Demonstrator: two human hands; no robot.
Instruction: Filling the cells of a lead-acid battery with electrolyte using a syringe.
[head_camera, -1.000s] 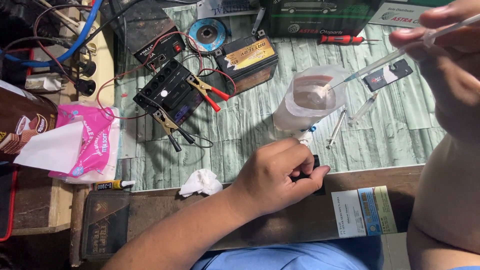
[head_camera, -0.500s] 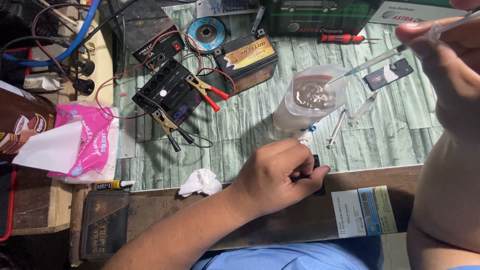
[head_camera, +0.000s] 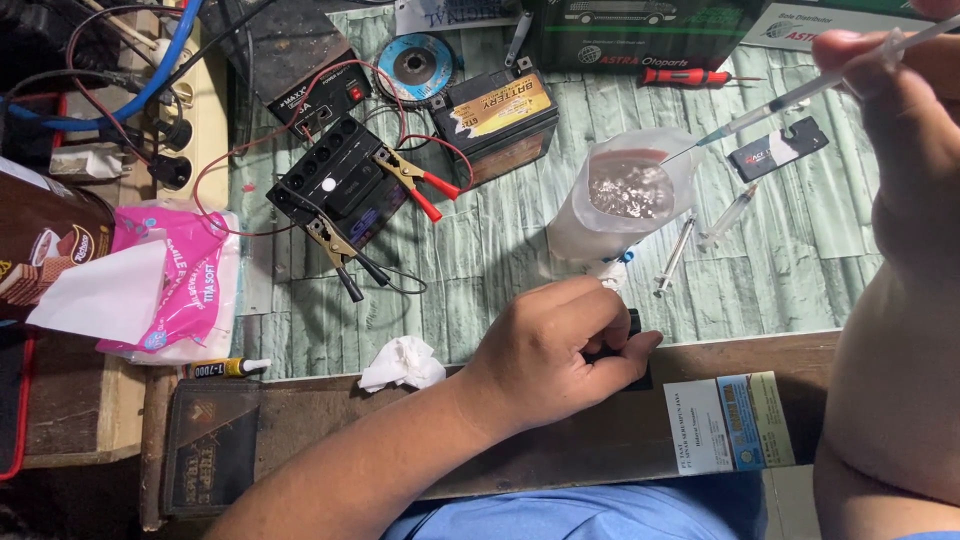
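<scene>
Green-planked counter (head_camera: 480, 260) spreads under my hands: my right hand (head_camera: 900, 110) pinches a syringe (head_camera: 800, 95), needle over the open pouch of liquid (head_camera: 625, 190) beside it. My left hand (head_camera: 555, 350) curls around a small black part (head_camera: 625, 352) at the counter's edge; a shaky wrist could tip that soft pouch and spill towards the clamped battery (head_camera: 340, 185) beyond.

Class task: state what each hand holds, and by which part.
Right hand: syringe, gripped at its plunger end. Left hand: small black object, mostly hidden.

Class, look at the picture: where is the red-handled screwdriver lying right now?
The red-handled screwdriver lies at the top of the head view, right of centre, just below the dark green box.
</scene>
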